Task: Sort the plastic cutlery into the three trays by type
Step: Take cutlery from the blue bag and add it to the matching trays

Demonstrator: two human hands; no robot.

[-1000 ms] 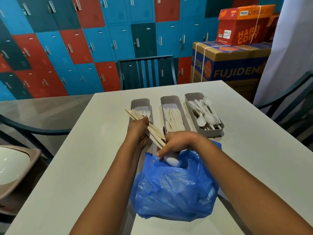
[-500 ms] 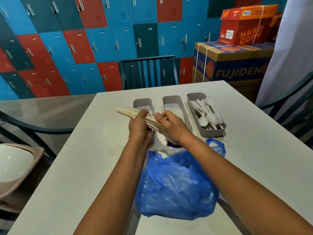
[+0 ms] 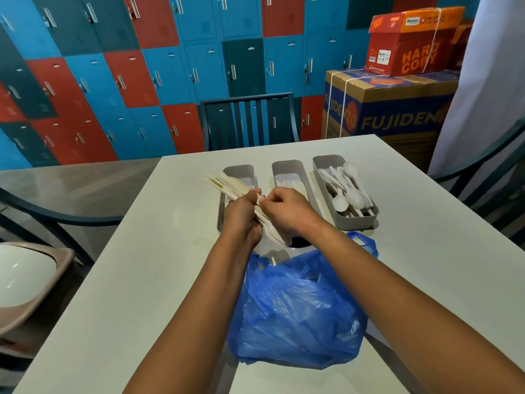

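Three grey trays stand side by side on the white table (image 3: 142,265). The left tray (image 3: 241,172) and middle tray (image 3: 287,169) hold pale cutlery, partly hidden by my hands. White spoons (image 3: 352,194) fill the right tray (image 3: 355,220). My left hand (image 3: 241,214) grips a bundle of cream plastic cutlery (image 3: 227,186) over the left tray, handles pointing up-left. My right hand (image 3: 287,209) pinches one piece of that bundle, just right of my left hand. A blue plastic bag (image 3: 298,314) lies below my hands.
A dark chair (image 3: 250,120) stands at the table's far edge before the coloured lockers (image 3: 142,81). Cardboard boxes (image 3: 392,106) are stacked at the back right. A white bowl-shaped seat (image 3: 22,277) sits left of the table, and another chair (image 3: 488,172) at the right.
My right hand left the bag's mouth and rose to the bundle, where it now pinches a piece. My left hand carried the bundle up over the left tray.
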